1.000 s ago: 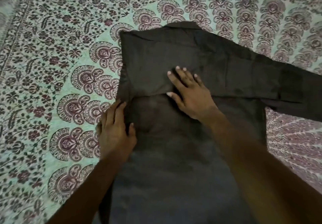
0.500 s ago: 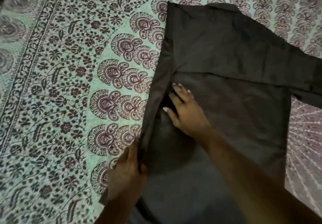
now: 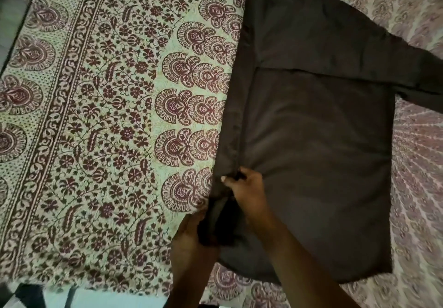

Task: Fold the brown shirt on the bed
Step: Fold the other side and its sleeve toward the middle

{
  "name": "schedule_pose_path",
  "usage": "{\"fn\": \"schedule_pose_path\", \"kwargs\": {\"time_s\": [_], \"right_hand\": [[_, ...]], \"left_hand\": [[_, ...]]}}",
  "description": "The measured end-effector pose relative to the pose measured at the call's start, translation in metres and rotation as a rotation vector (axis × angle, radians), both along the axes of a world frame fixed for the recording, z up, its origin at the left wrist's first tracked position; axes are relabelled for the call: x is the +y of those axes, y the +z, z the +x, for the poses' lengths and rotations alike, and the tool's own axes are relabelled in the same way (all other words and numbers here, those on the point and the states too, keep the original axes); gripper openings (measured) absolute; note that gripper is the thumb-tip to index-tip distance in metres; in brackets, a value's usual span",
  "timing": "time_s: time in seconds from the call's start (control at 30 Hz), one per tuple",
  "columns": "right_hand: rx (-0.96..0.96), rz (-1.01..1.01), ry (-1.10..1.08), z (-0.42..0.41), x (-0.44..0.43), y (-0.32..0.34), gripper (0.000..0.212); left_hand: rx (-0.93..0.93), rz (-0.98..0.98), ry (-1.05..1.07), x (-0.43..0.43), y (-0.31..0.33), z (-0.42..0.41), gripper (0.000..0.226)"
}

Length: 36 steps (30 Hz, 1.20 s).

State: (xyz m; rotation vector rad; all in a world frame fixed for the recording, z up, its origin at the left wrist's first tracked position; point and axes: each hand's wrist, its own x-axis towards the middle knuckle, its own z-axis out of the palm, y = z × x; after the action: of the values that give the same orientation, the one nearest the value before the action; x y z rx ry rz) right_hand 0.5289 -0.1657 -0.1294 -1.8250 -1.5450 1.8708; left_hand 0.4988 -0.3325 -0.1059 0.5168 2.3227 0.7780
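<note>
The brown shirt (image 3: 316,140) lies flat on the patterned bedsheet (image 3: 107,116), its back up. Its left side is folded inward along a long straight edge, and one sleeve is laid across the upper part toward the right. My right hand (image 3: 244,187) pinches the folded left edge low on the shirt, fingers curled into the cloth. Just below it, my left hand (image 3: 191,238) grips the same folded strip near the hem. The lower left corner of the shirt is bunched between the two hands.
The bedsheet, printed with maroon flowers and paisleys, covers the whole bed. The bed's near edge (image 3: 96,291) runs along the bottom left, with floor below it. A dark gap (image 3: 14,0) shows at the top left corner.
Both hands have slid down the folded left edge toward the hem. My right hand went from lying flat on the shirt to pinching the fold. The view shifted left and toward the near bed edge.
</note>
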Motion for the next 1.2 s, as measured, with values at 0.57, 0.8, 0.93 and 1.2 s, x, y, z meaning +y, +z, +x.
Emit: {"fn": "schedule_pose_path", "kwargs": {"time_s": [0.57,0.8,0.93,1.2], "right_hand": [[0.151,-0.233,-0.020,0.050,-0.030,0.032,0.015],[0.130,-0.206,-0.003,0.082,-0.034,0.035,0.012],[0.105,-0.212,0.083,0.093,-0.037,0.036,0.022],[-0.212,-0.140,0.195,0.112,-0.026,0.026,0.031]], "left_hand": [[0.200,0.221,-0.384,-0.035,-0.028,0.021,0.065],[0.643,0.318,-0.659,-0.040,-0.042,0.016,0.035],[0.687,0.235,-0.696,-0.040,-0.043,0.020,0.035],[0.808,0.353,-0.898,-0.045,-0.054,0.012,0.033]]}}
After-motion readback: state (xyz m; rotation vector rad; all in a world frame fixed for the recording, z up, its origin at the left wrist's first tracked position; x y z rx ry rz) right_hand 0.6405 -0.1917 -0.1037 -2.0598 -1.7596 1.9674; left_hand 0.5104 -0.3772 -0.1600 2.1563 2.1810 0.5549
